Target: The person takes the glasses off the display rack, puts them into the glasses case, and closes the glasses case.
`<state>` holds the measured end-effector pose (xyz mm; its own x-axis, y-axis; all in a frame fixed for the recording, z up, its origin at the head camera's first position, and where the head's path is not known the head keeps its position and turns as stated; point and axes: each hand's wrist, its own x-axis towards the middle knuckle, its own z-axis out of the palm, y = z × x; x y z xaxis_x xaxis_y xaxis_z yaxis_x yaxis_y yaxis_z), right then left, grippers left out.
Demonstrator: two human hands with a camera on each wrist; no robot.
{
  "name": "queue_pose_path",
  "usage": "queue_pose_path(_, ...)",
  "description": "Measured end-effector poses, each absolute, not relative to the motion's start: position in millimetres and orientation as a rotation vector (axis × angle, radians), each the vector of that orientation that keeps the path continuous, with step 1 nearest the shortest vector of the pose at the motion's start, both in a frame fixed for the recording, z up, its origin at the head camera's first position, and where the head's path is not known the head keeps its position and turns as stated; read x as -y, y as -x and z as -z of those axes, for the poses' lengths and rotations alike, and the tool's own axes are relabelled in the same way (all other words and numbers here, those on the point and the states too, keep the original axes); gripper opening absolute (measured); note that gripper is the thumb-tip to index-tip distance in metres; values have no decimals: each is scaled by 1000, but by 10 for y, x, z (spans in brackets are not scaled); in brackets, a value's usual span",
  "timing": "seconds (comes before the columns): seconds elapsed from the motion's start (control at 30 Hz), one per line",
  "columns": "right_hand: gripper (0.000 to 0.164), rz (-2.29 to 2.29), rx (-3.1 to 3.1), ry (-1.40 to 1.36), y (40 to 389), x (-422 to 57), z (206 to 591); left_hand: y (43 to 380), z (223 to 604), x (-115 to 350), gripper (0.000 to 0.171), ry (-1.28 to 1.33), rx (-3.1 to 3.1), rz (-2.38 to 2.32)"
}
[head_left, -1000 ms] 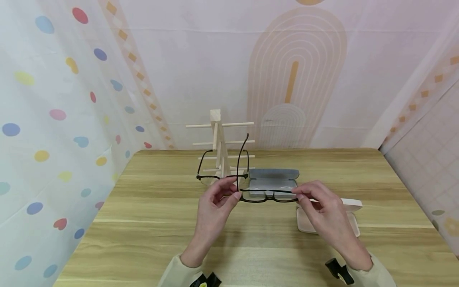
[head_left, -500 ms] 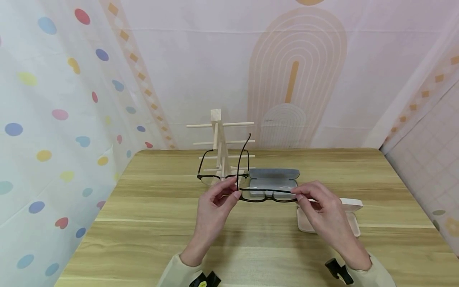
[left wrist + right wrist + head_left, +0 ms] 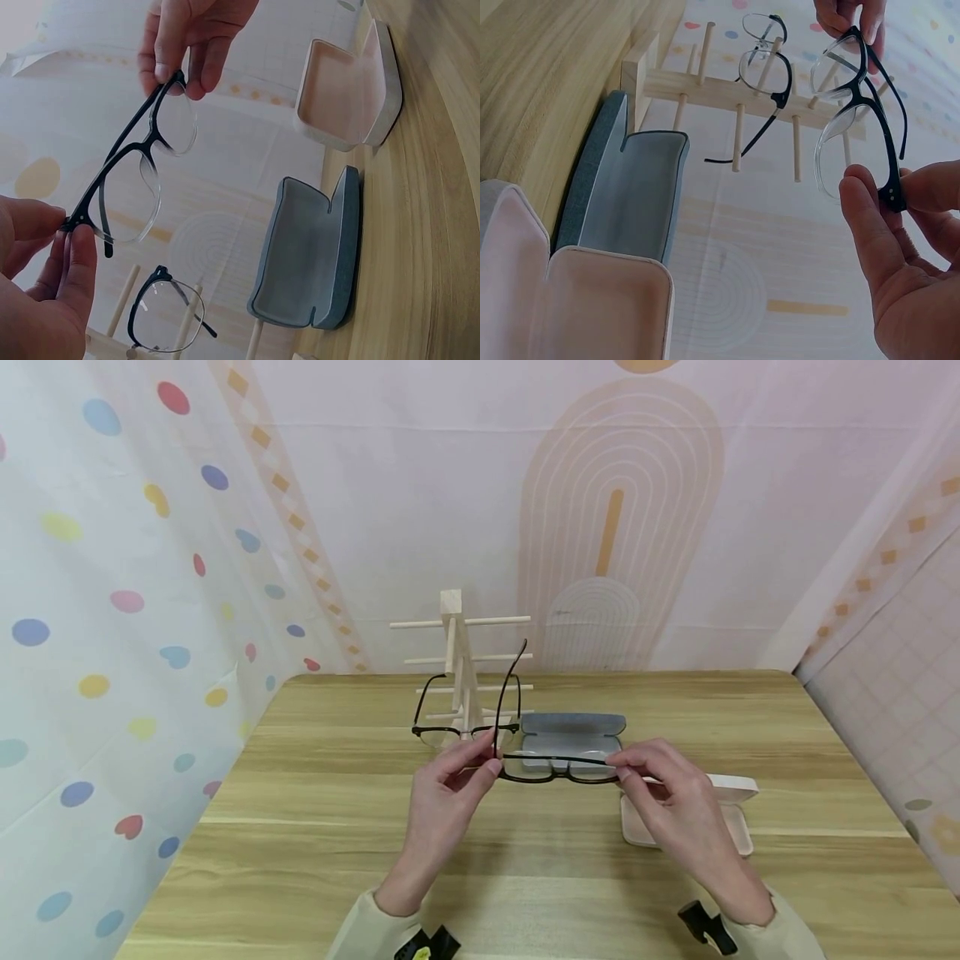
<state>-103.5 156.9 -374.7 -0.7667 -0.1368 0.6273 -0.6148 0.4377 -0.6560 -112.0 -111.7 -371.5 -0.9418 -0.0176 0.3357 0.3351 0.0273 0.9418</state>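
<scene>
In the head view, the left hand [image 3: 441, 810] and right hand [image 3: 678, 810] hold a pair of eyeglasses [image 3: 558, 773] above the table, one at each end of the frame. The eyeglasses [image 3: 154, 137] have a black upper frame and clear lower rims. Left thumb and fingers pinch the left hinge corner, where one temple [image 3: 499, 702] stands extended away from the person. At the opposite corner, the right thumb and fingers [image 3: 861, 206] pinch the frame. The other temple [image 3: 106, 210] lies folded across behind the lenses in the left wrist view.
Behind the hands, a wooden peg rack [image 3: 451, 602] carries a second pair of black-topped eyeglasses [image 3: 417, 732]. An open grey glasses case [image 3: 573, 723] lies right of the rack. Nearer, partly behind the right hand, is an open white case [image 3: 738, 787] with pink lining [image 3: 330, 94].
Both hands and the eyeglasses have shifted very slightly left in the head view. The extended temple's tip has swung a little to the right. The grip is the same.
</scene>
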Motion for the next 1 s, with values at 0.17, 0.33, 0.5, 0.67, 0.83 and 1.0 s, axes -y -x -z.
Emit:
queue_pose_path(0.17,28,-1310,2195,-638,1030,-1568,3752,1119,3720,1121,34,367,2053,1994)
queue_pose_path(0.33,29,-1315,2192,-643,1030,-1571,3752,1119,3729,1119,33,393,2065,1978)
queue_pose_path(0.5,30,-1316,2201,-632,1035,-1575,3752,1117,3728,1114,32,403,2060,1978)
queue_pose_path(0.67,31,-1307,2199,-632,1037,-1570,3751,1120,3735,1119,30,400,2101,1930)
queue_pose_path(0.83,31,-1302,2207,-625,1034,-1564,3747,1122,3741,1127,29,377,2147,1888)
queue_pose_path(1.0,31,-1305,2216,-624,1032,-1560,3742,1121,3744,1131,27,383,2166,1855)
